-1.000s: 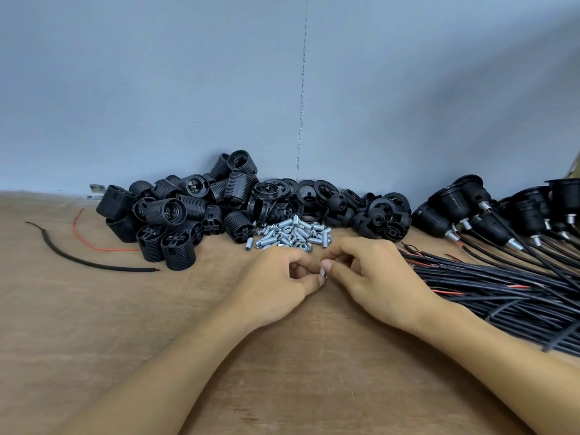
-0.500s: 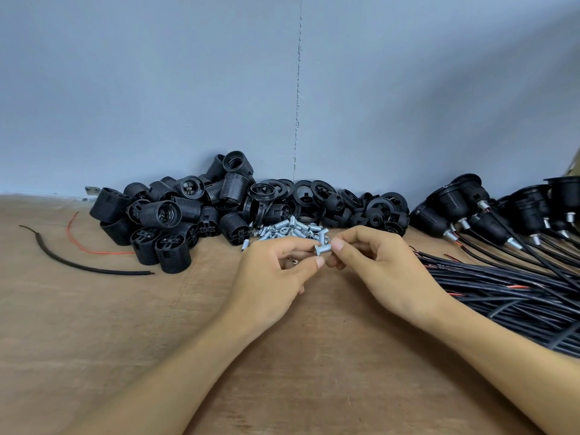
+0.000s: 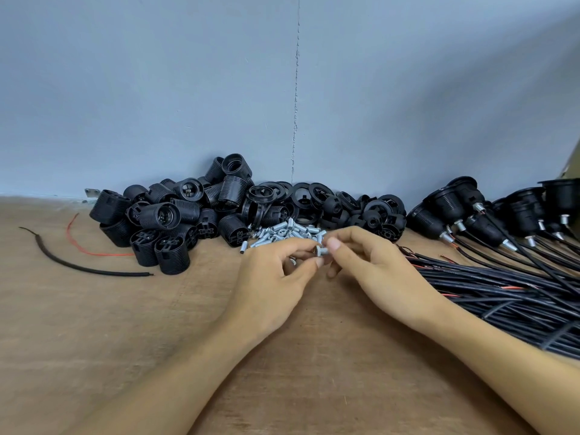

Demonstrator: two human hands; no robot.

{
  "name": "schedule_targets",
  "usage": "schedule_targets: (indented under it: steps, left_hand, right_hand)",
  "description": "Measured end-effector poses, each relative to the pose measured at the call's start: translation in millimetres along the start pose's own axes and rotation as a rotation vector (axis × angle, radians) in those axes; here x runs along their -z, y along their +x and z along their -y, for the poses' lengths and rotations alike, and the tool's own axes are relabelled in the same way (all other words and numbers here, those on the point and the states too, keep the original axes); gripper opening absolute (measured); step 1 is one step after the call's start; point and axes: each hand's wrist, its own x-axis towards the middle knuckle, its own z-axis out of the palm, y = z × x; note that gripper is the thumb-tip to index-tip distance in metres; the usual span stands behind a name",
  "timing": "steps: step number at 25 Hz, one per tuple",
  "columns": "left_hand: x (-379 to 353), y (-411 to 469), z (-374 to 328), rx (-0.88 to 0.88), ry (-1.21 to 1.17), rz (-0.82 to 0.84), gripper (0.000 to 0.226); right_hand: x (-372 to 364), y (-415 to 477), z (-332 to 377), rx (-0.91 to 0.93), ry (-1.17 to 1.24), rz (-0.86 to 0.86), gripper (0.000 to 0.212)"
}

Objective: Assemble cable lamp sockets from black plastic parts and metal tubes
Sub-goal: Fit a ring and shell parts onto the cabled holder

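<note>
Metal tube picked from the heap, held between both hands above the wooden bench.

Landmark: heap of metal tubes [image 3: 284, 231] on the bench [image 3: 125, 324]. Left hand [image 3: 270, 277], just on the near side of the heap, is curled narrow; its fingertips meet those of the right hand [image 3: 373, 268] on one metal tube [image 3: 321, 248], pinched at the heap's near right edge. Whether the left palm hides more tubes cannot be told. Black plastic parts [image 3: 175, 218] lie piled left of and behind the heap; finished sockets on cables [image 3: 502, 271] lie to its right. Step in hand, by judgement: choosing and turning one tube. Next move likely calls for a black cap from behind the heap, tube end lined up with its hole.
</note>
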Motion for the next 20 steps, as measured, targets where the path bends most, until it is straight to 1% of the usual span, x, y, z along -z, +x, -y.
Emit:
schedule_targets:
  steps: [2,5,6,8,9,12,15,16,18,19,20]
  left_hand:
    - [0.2,0.0,0.2,-0.003,-0.005,-0.009,0.037]
    - [0.5,-0.4,-1.1,-0.018,-0.008,-0.003,0.035]
    - [0.6,-0.3,-1.1,-0.020,-0.013,-0.002,0.036]
    - [0.6,-0.4,-0.8,-0.023,-0.015,-0.006,0.038]
    - [0.5,-0.4,-0.9,-0.026,-0.013,-0.005,0.038]
    - [0.0,-0.7,0.2,-0.028,0.000,0.004,0.034]
    - [-0.5,-0.5,2.8,0.000,-0.004,-0.004,0.024]
    - [-0.5,-0.5,3.0,0.001,-0.002,-0.005,0.024]
    - [-0.8,-0.8,2.5,-0.010,0.004,-0.001,0.029]
    - [-0.9,-0.5,2.1,-0.013,0.003,-0.001,0.031]
    - [-0.9,-0.1,1.8,-0.012,-0.001,-0.003,0.032]
  right_hand:
    - [0.1,0.9,-1.0,0.000,0.048,0.025,0.012]
    - [0.2,1.8,-1.2,-0.002,0.052,0.035,0.033]
    - [0.3,1.5,-1.2,-0.013,0.067,0.037,0.032]
    - [0.5,1.1,-2.0,-0.007,0.083,0.042,0.020]
    - [0.5,1.2,-2.8,0.003,0.076,0.038,0.018]
    - [-0.1,2.1,-3.3,-0.009,0.106,0.024,0.034]
    - [1.4,2.6,-5.8,-0.003,0.103,0.042,0.021]
    - [1.5,2.9,-6.3,0.005,0.097,0.039,0.023]
    - [0.8,3.4,-6.8,-0.001,0.112,0.029,0.037]
    - [0.8,3.4,-6.1,-0.008,0.124,0.030,0.037]
    - [0.8,3.3,-4.8,-0.007,0.134,0.031,0.030]
